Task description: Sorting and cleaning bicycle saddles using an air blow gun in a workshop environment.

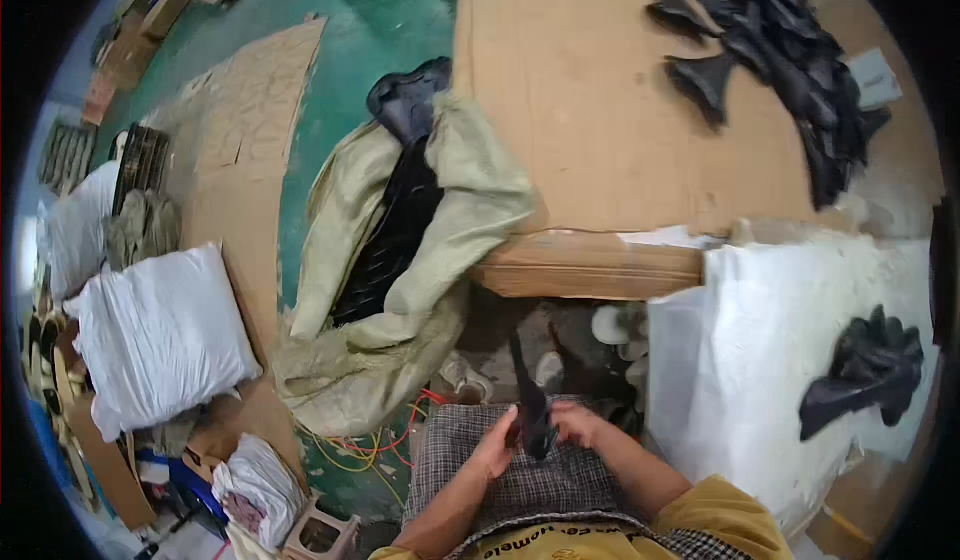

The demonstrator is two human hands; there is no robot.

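Above my lap, a dark, bendable black piece point(535, 415) with a long narrow end pointing away from me is between my hands. It may be a cut shoe part; its exact kind cannot be made out. My left hand point(494, 448) grips its left side, with the fingers partly hidden. On the other side, my right hand point(576, 425) closes its fingertips on the piece's right edge. A checked apron point(455, 460) covers my lap beneath them. To the right, a bunch of similar black pieces point(868, 372) lies on a white-covered surface point(765, 330).
Ahead stands a cardboard-topped table point(620, 110) with a heap of black pieces point(800, 60) at its right. An open woven sack point(480, 170) holding black items stands left of it. Farther left lies a stuffed white bag point(165, 335). Coloured cables point(375, 450) cross the floor near a small stool point(322, 535).
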